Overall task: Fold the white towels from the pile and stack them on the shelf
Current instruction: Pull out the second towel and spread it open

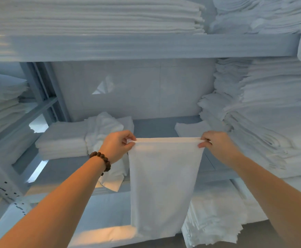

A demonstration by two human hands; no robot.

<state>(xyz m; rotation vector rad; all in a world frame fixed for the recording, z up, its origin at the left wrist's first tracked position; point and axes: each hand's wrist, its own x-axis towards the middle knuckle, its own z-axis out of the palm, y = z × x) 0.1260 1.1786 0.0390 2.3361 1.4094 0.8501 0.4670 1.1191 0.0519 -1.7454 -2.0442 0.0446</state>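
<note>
A white towel (pixel 162 187) hangs doubled in front of the shelf, its top edge stretched level between my hands. My left hand (pixel 116 145), with a bead bracelet on the wrist, pinches the top left corner. My right hand (pixel 215 143) pinches the top right corner. Behind the towel is the grey middle shelf (pixel 153 127). A short stack of folded towels (pixel 62 140) lies on its left side, with a loose crumpled heap of towels (pixel 104 130) next to it. One folded towel (pixel 190 128) lies at the back right.
A tall, uneven stack of white linen (pixel 264 111) fills the right of the shelf. The upper shelf (pixel 146 45) carries more folded stacks. Metal shelf uprights (pixel 44 93) stand at the left. More towels (pixel 212 221) lie on the level below.
</note>
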